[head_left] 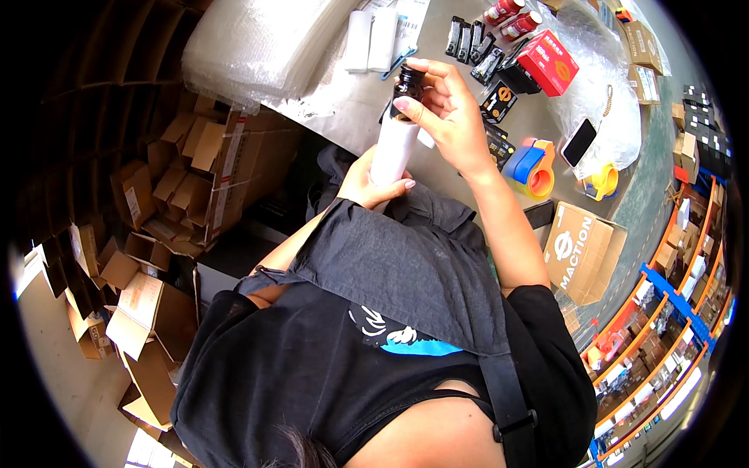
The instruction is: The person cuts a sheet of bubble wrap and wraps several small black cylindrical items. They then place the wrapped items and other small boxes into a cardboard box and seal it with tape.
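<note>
My left hand (360, 184) is closed round the lower part of a white sleeve (395, 150), which stands slightly tilted over the table's near edge. Out of its top sticks a small dark bottle (406, 87) with a black cap. The fingers of my right hand (451, 117) grip this bottle at the cap and side; its lower part is hidden in or behind the sleeve. Two more white sleeves (370, 40) lie on the table beyond my hands. Beside them is a slim blue tool (399, 62), perhaps a cutter.
Right of my hands are black packets (466, 39), red bottles (520, 25), a red box (548, 62), tape dispensers (534, 169) and a phone (579, 143). Bubble wrap (250, 47) covers the table's left. Cardboard boxes (148, 312) are piled at left; one carton (581, 253) stands right.
</note>
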`<state>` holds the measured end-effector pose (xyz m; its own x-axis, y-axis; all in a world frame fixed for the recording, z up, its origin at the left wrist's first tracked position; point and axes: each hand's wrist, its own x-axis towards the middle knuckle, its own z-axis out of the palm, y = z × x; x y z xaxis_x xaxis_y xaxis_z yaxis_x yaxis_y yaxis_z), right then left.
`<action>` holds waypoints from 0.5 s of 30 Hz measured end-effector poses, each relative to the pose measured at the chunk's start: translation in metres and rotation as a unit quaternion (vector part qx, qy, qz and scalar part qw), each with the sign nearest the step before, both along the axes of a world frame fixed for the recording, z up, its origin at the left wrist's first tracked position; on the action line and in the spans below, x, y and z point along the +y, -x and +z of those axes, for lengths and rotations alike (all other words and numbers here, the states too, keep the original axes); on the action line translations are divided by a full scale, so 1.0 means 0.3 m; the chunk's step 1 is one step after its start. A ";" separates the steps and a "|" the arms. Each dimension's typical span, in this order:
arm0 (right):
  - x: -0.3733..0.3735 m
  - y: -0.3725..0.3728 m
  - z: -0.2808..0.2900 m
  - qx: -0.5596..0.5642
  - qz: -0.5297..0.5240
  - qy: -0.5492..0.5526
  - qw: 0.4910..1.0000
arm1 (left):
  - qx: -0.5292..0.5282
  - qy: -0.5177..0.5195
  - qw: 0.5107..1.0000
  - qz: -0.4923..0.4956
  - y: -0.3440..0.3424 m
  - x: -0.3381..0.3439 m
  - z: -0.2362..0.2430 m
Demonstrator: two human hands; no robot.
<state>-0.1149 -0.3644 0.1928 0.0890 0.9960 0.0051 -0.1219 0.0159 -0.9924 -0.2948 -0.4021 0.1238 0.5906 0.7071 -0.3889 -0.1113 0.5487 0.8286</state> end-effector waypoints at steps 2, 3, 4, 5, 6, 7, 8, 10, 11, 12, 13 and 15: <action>-0.007 0.004 -0.020 0.000 0.003 0.006 1.000 | 0.002 0.024 1.000 0.006 -0.002 0.002 0.010; -0.013 0.005 -0.037 0.000 0.004 0.010 1.000 | 0.003 0.037 0.999 0.009 -0.004 0.003 0.013; -0.009 0.005 -0.059 -0.011 0.003 -0.003 1.000 | 0.001 0.032 0.999 0.013 -0.003 0.002 0.008; -0.014 0.005 -0.067 -0.016 -0.001 0.010 1.000 | -0.001 0.028 0.999 0.017 -0.003 0.000 0.000; -0.024 0.010 -0.064 -0.021 -0.005 0.022 1.000 | -0.002 0.024 1.000 0.021 -0.003 -0.001 -0.005; -0.035 0.015 -0.060 -0.026 -0.010 0.035 0.999 | 0.003 0.028 0.999 0.022 -0.003 0.001 -0.008; -0.039 0.018 -0.048 -0.027 -0.021 0.046 0.998 | 0.008 0.031 0.999 0.023 -0.002 0.003 -0.010; -0.035 0.021 -0.048 -0.069 -0.041 0.000 0.997 | 0.017 0.033 0.999 0.023 -0.002 0.005 -0.015; -0.036 0.022 -0.049 -0.090 -0.051 -0.023 0.994 | 0.020 0.032 0.999 0.023 -0.003 0.004 -0.018; -0.044 0.025 -0.057 -0.099 -0.044 -0.004 0.994 | 0.024 0.030 0.999 0.022 -0.004 0.002 -0.022; -0.057 0.029 -0.071 -0.107 -0.037 0.014 0.993 | 0.019 0.034 0.999 0.025 -0.003 0.001 -0.025; -0.076 0.034 -0.084 -0.115 -0.028 0.043 0.992 | 0.010 0.043 0.999 0.031 -0.001 -0.001 -0.031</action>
